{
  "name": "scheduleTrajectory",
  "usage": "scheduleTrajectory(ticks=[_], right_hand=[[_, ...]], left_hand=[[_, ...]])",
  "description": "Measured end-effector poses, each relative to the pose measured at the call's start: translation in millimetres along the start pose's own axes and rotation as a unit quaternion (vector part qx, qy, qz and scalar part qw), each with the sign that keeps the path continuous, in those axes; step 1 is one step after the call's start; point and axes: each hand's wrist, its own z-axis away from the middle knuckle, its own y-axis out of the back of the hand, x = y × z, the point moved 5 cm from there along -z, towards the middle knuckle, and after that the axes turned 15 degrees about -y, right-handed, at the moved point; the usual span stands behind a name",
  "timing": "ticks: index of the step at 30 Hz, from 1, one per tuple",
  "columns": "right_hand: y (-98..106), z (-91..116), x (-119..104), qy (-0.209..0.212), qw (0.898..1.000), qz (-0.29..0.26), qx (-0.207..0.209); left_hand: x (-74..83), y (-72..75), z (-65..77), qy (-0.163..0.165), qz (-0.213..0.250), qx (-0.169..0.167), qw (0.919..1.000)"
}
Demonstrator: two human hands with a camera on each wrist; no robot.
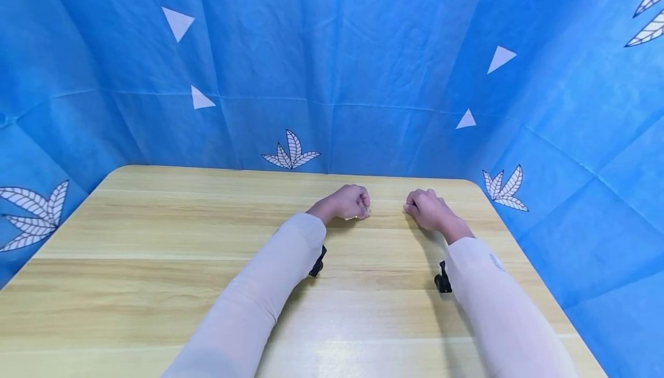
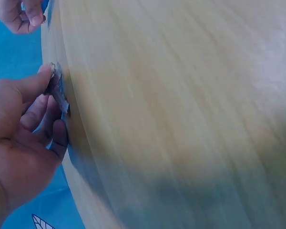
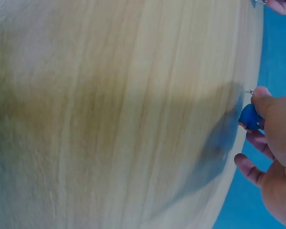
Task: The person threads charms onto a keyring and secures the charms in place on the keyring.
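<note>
In the head view, both hands are held low over the far part of the wood-grain table (image 1: 155, 309), apart from each other: the left hand (image 1: 346, 201) near the centre of the frame, the right hand (image 1: 429, 210) a little right of it. In the left wrist view, a small shiny grey piece (image 2: 58, 88) is pinched between thumb and fingers at the left of the frame; whether the table is touched by it cannot be told. In the right wrist view, a small blue piece (image 3: 249, 117) is pinched at the right edge, the two lowest fingers being spaced loosely apart, and a thin metal bit (image 3: 250, 92) shows by the thumb tip; whether they are joined cannot be told.

For the handling to go well, each piece is best gripped by its body, with any thin end left clear. Light pressure should be used, since such small pieces could slip or twist. If the pieces are to be brought together, both wrists would best be steadied first.
</note>
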Motion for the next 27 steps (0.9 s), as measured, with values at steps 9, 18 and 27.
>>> scheduleTrajectory(ticks=[9,18,27], right_hand=[[8.6,4.0,-8.2,0.017,0.999,-0.024,0.015],[13.7,3.8,-22.2,0.05,0.997,-0.061,0.027],[14.2,10.7,-44.8,0.064,0.987,-0.146,0.02]], left_hand=[[2.3,4.8,6.8,-0.005,-0.056,0.032,0.9979],[0.6,14.8,16.6,-0.016,-0.027,0.085,0.9959],[5.2,26.5,39.5,-0.03,0.024,0.134,0.9902]])
